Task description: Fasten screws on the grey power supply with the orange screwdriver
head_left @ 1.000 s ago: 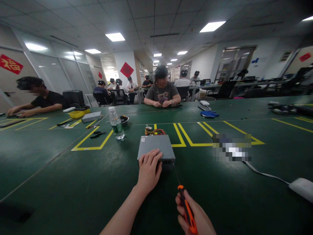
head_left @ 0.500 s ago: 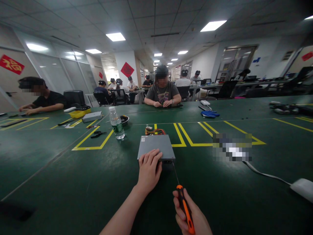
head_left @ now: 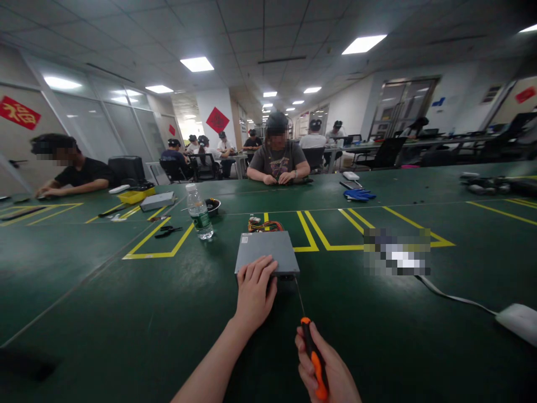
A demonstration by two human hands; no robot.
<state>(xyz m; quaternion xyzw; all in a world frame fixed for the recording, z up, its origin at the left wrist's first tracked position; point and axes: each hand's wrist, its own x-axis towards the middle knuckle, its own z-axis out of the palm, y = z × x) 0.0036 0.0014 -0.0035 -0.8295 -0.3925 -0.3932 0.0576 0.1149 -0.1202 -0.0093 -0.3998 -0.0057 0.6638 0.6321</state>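
The grey metal case [head_left: 268,246] lies flat on the counter [head_left: 168,313], beneath the left grip [head_left: 255,288] and extending beyond its fingertips. The left grip is unclenched, its fingers laid over the case's near edge; apply steady downward pressure there to prevent rotation. The right grip [head_left: 329,366] is closed around the handle of the screwdriver [head_left: 308,336], whose shaft runs forward from it to the case's near right corner. Contact at the tip is too small to verify; confirm seating before applying torque, and avoid side load on the shaft. The cable bundle [head_left: 268,225] lies beyond the left grip, at the case's far edge. The water bottle [head_left: 199,215] stands beyond and left of both grips.
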